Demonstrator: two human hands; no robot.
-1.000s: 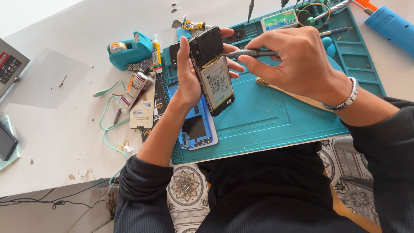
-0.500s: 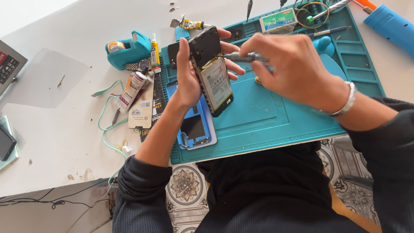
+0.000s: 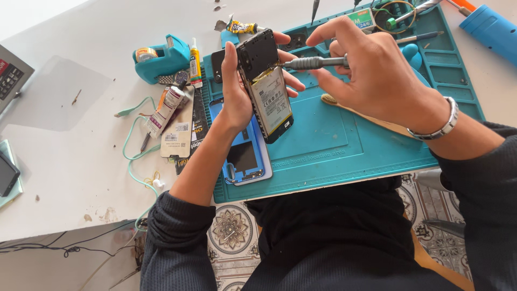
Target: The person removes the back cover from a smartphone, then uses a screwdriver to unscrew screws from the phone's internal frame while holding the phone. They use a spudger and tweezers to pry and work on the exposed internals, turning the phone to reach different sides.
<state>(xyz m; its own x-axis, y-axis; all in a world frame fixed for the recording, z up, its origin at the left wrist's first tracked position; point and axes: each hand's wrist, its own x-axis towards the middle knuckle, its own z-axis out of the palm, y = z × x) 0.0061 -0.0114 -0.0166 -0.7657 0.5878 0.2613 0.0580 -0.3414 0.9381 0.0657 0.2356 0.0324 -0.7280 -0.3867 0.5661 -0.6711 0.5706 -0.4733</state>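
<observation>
From the head camera, a good deal is hidden. The left hand (image 3: 237, 91) wraps the opened phone (image 3: 267, 83) from behind, so its far side and most of the palm cannot be seen. The tip of the screwdriver (image 3: 312, 62) meets the upper part of the phone, but the exact spot it touches is too small to make out. The right hand (image 3: 371, 75) covers the back end of the tool's handle. A blue tool (image 3: 493, 29) at the top right runs off the edge, and a dark device (image 3: 7, 175) at the left edge is cut off too.

Against half a second ago, the right hand has shifted a little, its fingers now pinched nearer the handle's rear; the phone sits much as it did.

The phone is held upright and tilted above the teal work mat (image 3: 344, 145), its battery facing the camera, the left hand's fingers closed round its edges. The screwdriver lies level, gripped tight between the right hand's thumb and fingertips, pointing left at the phone. Below on the mat lies a blue back cover (image 3: 242, 156). A teal tape dispenser (image 3: 161, 56) stands on the white table (image 3: 70, 134), well apart.
</observation>
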